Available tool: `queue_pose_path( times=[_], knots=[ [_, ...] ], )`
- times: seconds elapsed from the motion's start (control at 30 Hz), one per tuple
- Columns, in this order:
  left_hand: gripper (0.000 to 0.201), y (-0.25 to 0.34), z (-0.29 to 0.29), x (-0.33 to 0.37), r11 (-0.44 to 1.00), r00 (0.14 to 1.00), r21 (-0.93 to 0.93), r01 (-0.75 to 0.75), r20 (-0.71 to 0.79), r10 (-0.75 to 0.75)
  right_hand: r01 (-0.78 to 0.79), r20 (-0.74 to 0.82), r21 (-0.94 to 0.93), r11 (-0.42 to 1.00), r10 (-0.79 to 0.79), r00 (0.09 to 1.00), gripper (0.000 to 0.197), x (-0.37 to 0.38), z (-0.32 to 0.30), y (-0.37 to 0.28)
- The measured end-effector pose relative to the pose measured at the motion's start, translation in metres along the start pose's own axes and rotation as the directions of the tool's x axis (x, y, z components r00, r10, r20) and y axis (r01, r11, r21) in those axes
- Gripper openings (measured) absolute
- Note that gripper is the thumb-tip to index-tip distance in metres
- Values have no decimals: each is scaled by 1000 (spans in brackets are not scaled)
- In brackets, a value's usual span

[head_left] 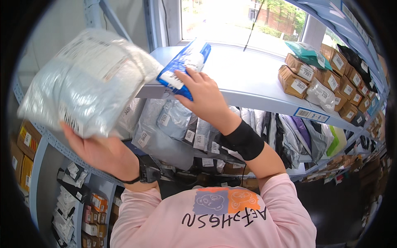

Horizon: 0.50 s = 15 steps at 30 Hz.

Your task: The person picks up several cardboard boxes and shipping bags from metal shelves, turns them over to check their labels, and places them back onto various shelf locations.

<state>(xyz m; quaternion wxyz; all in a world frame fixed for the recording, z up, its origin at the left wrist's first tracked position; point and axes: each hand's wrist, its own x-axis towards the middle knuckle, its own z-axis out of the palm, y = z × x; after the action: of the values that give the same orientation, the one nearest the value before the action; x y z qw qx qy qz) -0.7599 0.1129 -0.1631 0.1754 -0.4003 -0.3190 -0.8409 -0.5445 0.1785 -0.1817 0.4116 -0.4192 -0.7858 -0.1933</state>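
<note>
My left hand (97, 151) supports a large, puffy, whitish plastic mailing bag (93, 87) from below, holding it up at the left. The bag bears pale labels and looks light blue inside; it hides part of the shelf's left end. My right hand (206, 97) grips a blue-and-white plastic packet (184, 68) at the left end of the upper shelf, fingers over its face and thumb at its lower edge. The packet is tilted, with its near corner past the shelf's front edge. Whether its underside touches the shelf I cannot tell.
Brown cardboard boxes (293, 80) and a teal bag (308, 53) stand on the right of the upper shelf (252, 80). Below it, labelled bags (202, 132) are packed upright. More racks with parcels (97, 215) stand lower left. A window (244, 20) is behind the shelf.
</note>
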Motion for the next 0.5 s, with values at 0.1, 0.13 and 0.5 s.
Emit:
queue_pose_path(
  times=[0.1,0.13,0.5],
  knots=[
    [56,30,6,-15,966,995,246,-83,-32,93,-56,48,13,998,55,997,67,-4,-9,6],
    [57,41,5,-20,921,990,371,-120,-28,141,-38,36,49,998,36,999,70,-5,-14,5],
    [57,120,74,-99,512,800,-622,593,386,-459,71,-205,305,950,-7,979,88,-66,-144,-8]
  ],
)
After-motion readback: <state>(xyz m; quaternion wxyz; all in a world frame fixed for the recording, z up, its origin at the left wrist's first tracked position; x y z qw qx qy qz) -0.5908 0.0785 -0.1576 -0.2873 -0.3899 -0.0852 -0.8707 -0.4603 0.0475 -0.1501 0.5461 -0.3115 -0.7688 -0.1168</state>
